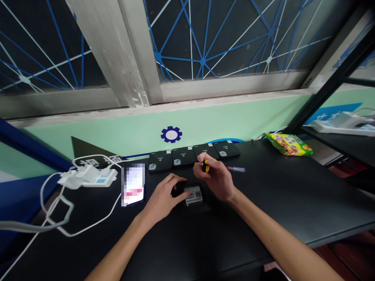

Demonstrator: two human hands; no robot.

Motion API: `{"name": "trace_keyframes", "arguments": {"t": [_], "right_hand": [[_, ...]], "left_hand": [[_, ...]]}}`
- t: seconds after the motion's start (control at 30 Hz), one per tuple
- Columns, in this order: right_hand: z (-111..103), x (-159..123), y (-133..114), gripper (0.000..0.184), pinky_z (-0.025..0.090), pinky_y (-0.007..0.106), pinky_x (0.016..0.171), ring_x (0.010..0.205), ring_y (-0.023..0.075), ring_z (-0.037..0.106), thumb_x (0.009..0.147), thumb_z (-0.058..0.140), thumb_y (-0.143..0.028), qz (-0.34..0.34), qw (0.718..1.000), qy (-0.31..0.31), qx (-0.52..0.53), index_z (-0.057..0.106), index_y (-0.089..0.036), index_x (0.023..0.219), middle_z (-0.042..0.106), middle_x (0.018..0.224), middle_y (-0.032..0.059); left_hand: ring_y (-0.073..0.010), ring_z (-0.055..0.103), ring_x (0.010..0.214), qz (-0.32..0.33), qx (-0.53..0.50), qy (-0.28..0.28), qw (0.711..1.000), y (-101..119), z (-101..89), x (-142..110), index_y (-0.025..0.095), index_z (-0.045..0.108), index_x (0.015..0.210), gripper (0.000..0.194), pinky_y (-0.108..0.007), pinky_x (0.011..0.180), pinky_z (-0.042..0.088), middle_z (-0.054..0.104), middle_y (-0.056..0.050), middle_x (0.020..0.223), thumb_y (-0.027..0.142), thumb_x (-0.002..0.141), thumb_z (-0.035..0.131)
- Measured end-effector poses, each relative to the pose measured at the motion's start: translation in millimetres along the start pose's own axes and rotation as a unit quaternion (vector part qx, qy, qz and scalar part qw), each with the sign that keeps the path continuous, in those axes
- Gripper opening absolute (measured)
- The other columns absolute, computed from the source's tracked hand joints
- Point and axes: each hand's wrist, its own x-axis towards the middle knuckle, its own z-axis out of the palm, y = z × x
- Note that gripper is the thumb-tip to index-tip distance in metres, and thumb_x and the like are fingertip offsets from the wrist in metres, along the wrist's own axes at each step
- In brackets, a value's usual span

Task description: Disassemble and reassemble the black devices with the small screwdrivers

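Black labelled box (194, 198) touching left grip (164, 193), near right grip's (217, 180) black-yellow tool (206, 168).

The tool (206, 167) is black and yellow, the label (193, 196) black-on-white, the boxes (184, 157) along the tabletop's (293, 183) far edge black, the window's crisscross lines (203, 61) blue and white.

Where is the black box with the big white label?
In the head view, the labelled box lies below centre on the table, in front of a row of four black boxes, with the left hand on it.
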Motion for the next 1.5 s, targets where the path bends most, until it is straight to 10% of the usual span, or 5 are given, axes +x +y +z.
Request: {"name": "trace_keyframes", "arguments": {"t": [0.27, 0.5, 1.1, 1.5], "right_hand": [[3.2, 0.4, -0.7, 0.044, 0.029, 0.034, 0.065, 0.062, 0.018, 0.031, 0.108, 0.049, -0.051, -0.01, 0.999, 0.014, -0.047, 0.062, -0.021, 0.078, 0.037, 0.065, -0.0018], [4.5, -0.5, 1.1, 0.019, 0.03, 0.033, 0.064, 0.063, 0.0185, 0.031, 0.098, 0.061, -0.042, -0.021, 0.999, 0.023, -0.006, 0.059, -0.024, 0.091, 0.041, 0.068, -0.0023], [7.3, 0.2, -7.4, 0.03, 0.033, 0.036, 0.068, 0.06, 0.0193, 0.021, 0.102, 0.052, -0.043, -0.032, 0.998, 0.031, 0.041, 0.062, -0.026, 0.079, 0.03, 0.06, -0.0038], [9.4, -3.6, -12.4, 0.039, 0.039, 0.04, 0.072, 0.064, 0.0208, 0.025, 0.098, 0.052, -0.049, -0.004, 0.995, 0.023, 0.094, 0.048, -0.026, 0.067, 0.024, 0.063, -0.0029]], "left_hand": [[-0.0213, 0.064, 0.092, -0.007, 0.005, -0.004, 1.0, -0.9, 0.5, -1.1, 0.03, 0.071, 0.131, 0.036, -0.033, 0.075, 0.054, 0.066, -0.004, 0.118, 0.049, 0.101, 0.073], [-0.0209, 0.064, 0.092, -0.002, 0.004, -0.003, 1.0, -2.8, 1.4, -0.4, 0.029, 0.071, 0.128, 0.033, -0.03, 0.07, 0.052, 0.066, -0.003, 0.115, 0.045, 0.1, 0.074], [-0.0216, 0.065, 0.092, -0.008, 0.01, -0.006, 1.0, -0.7, -0.6, -0.7, 0.03, 0.071, 0.129, 0.035, -0.035, 0.08, 0.055, 0.067, -0.004, 0.118, 0.049, 0.1, 0.073], [-0.0299, 0.06, 0.122, 0.101, 0.018, 0.071, 0.992, 4.7, 5.5, -0.6, 0.032, 0.078, 0.115, 0.015, -0.052, 0.107, 0.048, 0.065, -0.007, 0.125, 0.038, 0.101, 0.076]]}}
